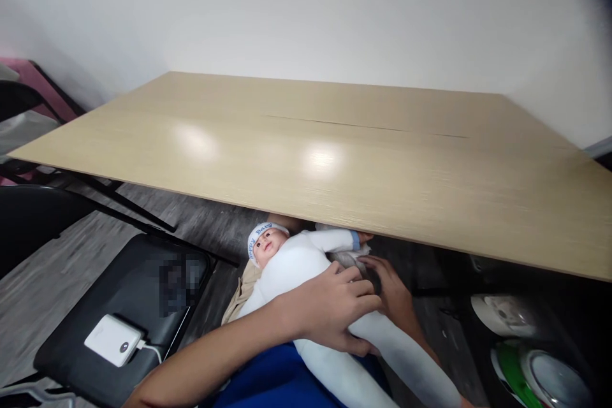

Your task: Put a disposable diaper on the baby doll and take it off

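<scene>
A baby doll (pixel 301 268) in a white outfit with blue cuffs lies face up across my lap, its head to the upper left. The doll's white cap (pixel 261 234) has blue lettering. My left hand (pixel 337 306) is wrapped over the doll's hip and upper leg, fingers curled. On the doll's other side, my right hand (pixel 389 280) grips near its waist, with part of the hand hidden behind the leg and my left fingers. One doll arm reaches out under the table edge.
A wooden table (pixel 239 153) spans the view just above the doll. At left, a black chair seat (pixel 129 287) carries a white power bank (pixel 113 339) with a cable. Round containers, one with a green band (pixel 514 366), stand at lower right.
</scene>
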Demonstrator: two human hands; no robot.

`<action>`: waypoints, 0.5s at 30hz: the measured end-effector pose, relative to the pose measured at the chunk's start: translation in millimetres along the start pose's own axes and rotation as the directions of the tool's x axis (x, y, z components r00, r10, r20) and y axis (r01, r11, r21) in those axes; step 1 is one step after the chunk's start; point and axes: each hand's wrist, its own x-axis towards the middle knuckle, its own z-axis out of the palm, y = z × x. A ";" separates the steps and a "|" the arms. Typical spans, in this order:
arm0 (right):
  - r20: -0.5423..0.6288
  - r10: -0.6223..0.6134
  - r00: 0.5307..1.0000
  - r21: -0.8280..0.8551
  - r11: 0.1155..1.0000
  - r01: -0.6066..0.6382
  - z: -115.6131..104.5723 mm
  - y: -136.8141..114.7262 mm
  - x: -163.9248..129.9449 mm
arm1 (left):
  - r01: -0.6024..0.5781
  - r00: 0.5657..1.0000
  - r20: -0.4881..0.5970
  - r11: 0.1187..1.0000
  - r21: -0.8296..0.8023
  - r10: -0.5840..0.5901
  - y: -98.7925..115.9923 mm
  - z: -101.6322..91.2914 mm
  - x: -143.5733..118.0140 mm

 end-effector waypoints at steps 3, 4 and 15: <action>-0.072 -0.054 0.996 -0.005 0.999 0.053 -15.9 4.2 -2.9 | -0.032 0.999 -0.042 0.999 -0.012 0.032 0.2 3.2 -2.2; -0.059 -0.092 0.994 -0.010 0.996 0.092 -19.9 3.3 0.2 | -0.042 0.998 -0.056 0.999 -0.016 0.041 0.2 4.1 -3.1; 0.492 -0.377 0.785 -0.099 0.871 0.480 20.7 -37.3 90.3 | -0.044 0.999 -0.014 0.999 -0.024 0.043 6.8 -1.6 -16.0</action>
